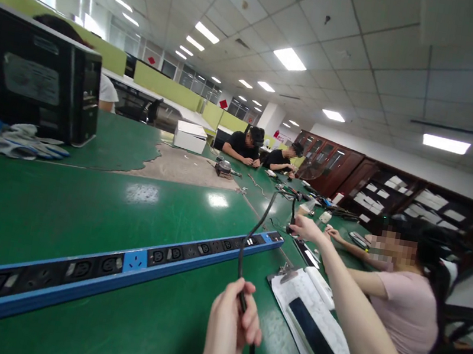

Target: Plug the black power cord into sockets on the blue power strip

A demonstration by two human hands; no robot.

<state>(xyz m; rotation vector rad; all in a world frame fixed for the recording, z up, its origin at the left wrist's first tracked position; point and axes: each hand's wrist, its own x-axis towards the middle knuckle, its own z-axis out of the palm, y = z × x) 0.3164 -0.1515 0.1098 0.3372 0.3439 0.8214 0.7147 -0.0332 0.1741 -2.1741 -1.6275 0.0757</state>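
Note:
A black cable runs up from below through my left hand, whose fingers are closed round it. Above that hand it bends in an arch and comes down to my right hand, which is stretched forward and pinches the cable near a dark end. I cannot make out the shape of that end. Beside both hands, a long blue power strip with a row of black sockets and a blue socket lies across the green table. Its far tip is close to my right hand.
A clipboard with papers and a phone lies at right, under my forearm. A person sits beyond it. Further off are a white box, gloves, a black computer case, scattered tools and two more people.

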